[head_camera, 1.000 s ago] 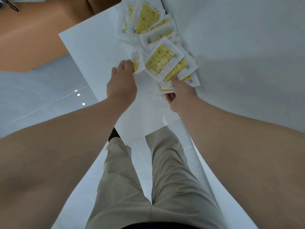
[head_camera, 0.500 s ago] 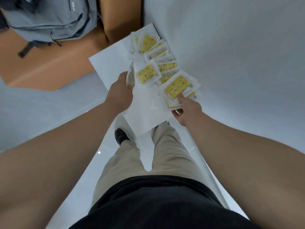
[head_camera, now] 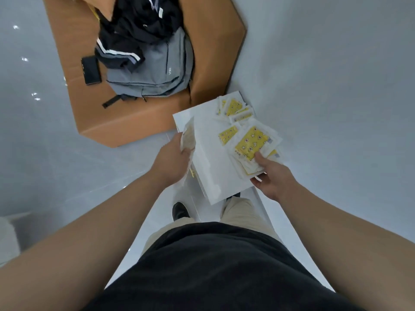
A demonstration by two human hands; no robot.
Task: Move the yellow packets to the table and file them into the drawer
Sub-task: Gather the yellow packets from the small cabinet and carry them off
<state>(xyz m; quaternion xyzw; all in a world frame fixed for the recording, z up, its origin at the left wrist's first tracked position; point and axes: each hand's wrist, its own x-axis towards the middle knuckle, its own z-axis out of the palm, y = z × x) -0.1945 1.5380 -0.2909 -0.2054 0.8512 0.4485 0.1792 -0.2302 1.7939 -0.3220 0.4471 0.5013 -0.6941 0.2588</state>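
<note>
Several yellow packets in clear-white wrappers lie on a small white shelf (head_camera: 211, 171) against the wall. My right hand (head_camera: 269, 176) is closed on a stack of yellow packets (head_camera: 251, 142) at the shelf's right side, thumb on top. My left hand (head_camera: 175, 158) grips other packets (head_camera: 188, 138) at the shelf's left edge, seen edge-on and pale. One loose packet (head_camera: 228, 135) rests in the middle of the shelf, and more loose packets (head_camera: 234, 107) lie at its far end. No drawer is in view.
A brown cardboard box (head_camera: 143, 122) stands on the floor beyond the shelf, carrying a grey backpack (head_camera: 155, 70), dark clothing (head_camera: 139, 25) and a black phone (head_camera: 91, 70). A white wall (head_camera: 336, 86) runs along the right. My legs and black shoes (head_camera: 179, 211) are below.
The camera has pulled back and tilted, so box and backpack came into view. My right hand has lifted its stack slightly toward me; my left hand has taken up packets at the shelf's left edge.
</note>
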